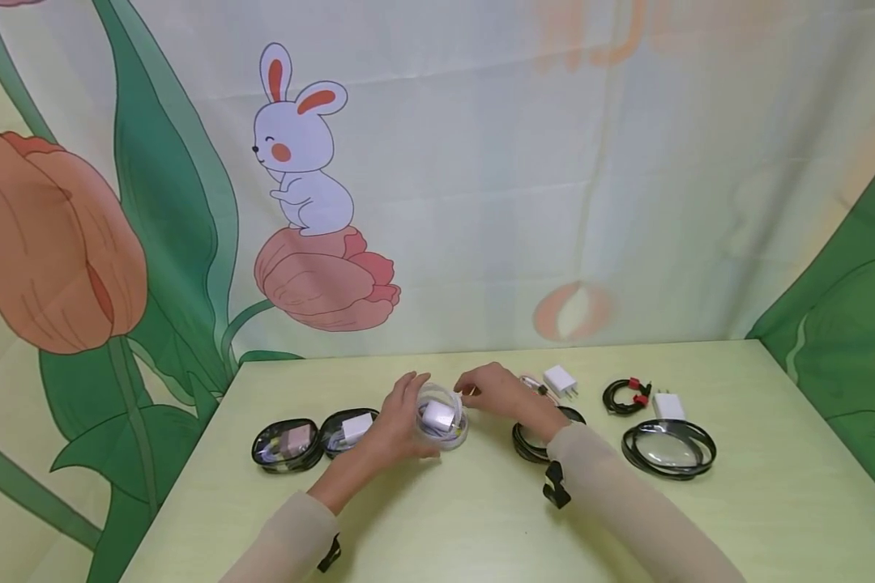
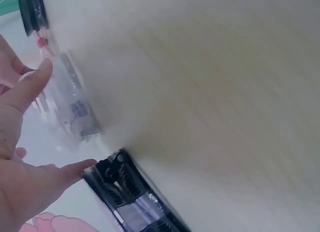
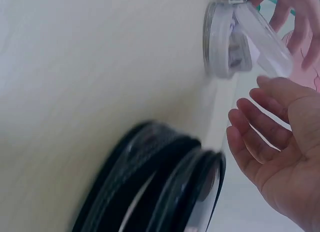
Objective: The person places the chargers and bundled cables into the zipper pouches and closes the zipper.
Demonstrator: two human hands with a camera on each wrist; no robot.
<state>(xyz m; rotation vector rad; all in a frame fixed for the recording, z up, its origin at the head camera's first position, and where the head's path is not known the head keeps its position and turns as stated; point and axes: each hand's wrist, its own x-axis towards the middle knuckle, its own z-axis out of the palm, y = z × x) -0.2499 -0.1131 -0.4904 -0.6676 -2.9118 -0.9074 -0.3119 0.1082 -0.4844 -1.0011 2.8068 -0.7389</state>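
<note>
A clear round case (image 1: 443, 417) with a white charger and cable inside sits at the table's middle. My left hand (image 1: 401, 409) cups its left side. In the left wrist view the thumb (image 2: 35, 79) and a finger (image 2: 75, 169) span the clear case (image 2: 70, 107). In the right wrist view the case (image 3: 220, 42) stands with its clear lid (image 3: 265, 42) tilted up, and the left hand's fingers are on the lid. My right hand (image 1: 492, 390) hovers just right of the case. Its fingers (image 3: 260, 137) are relaxed and hold nothing.
Two black zip cases (image 1: 286, 444) (image 1: 348, 429) lie to the left. One black case (image 1: 532, 444) lies under my right wrist and another (image 1: 668, 448) further right. Two white chargers (image 1: 560, 379) (image 1: 668, 405) and a coiled black cable (image 1: 627, 397) lie behind. The backdrop hangs at the table's far edge.
</note>
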